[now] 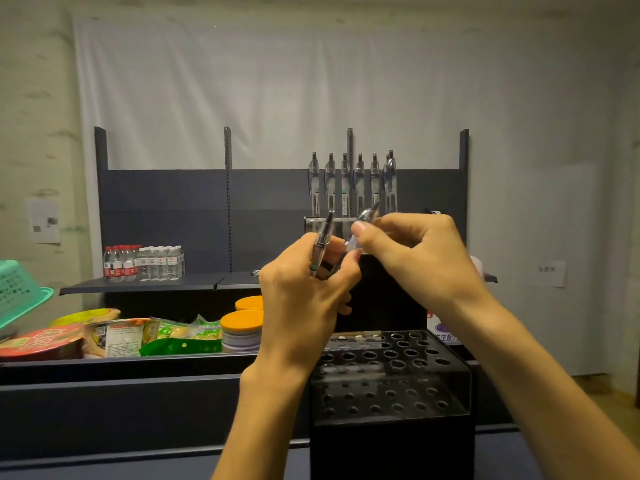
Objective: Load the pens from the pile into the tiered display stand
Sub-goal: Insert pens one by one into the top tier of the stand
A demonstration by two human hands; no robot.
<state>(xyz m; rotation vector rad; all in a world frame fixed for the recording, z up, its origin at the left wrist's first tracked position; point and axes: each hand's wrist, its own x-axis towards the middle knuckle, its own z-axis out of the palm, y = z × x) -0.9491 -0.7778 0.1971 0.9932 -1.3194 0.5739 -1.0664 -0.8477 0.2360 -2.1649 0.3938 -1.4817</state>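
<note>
Nearest the camera stands the stand (391,382), a black block with a clear stepped top drilled with rows of round holes. Its low front tier shows only open holes. On the step behind, the leftmost holes seem to hold a few small pale-tipped things, too small to make out. The top tier at the back carries seven pens (353,183), upright in a row, clips up, the two at the right end close together.

Above the front tier, both hands meet in front of the stand's tall black back. Left hand (304,289) has its fingers curled round a clear pen (322,244) that points up and slightly right, tip end uppermost; a dark second barrel may sit in the same fist, but that cannot be told. Right hand (415,251) pinches a second pen (365,220) between thumb and forefinger, its top tilted up to the right, just beside the left hand's fingertips.

Left of the stand, a long dark tray (121,363) holds a red-lidded bowl (41,341), snack packets (180,337) in green and white, and two orange-lidded tubs (242,327). A green basket (20,292) juts in at the left edge. Farther back, a dark shelf (145,284) carries bottles (143,263) in a tight block, red-labelled at the left, white-labelled at the right. Behind hangs a white sheet (277,91).
</note>
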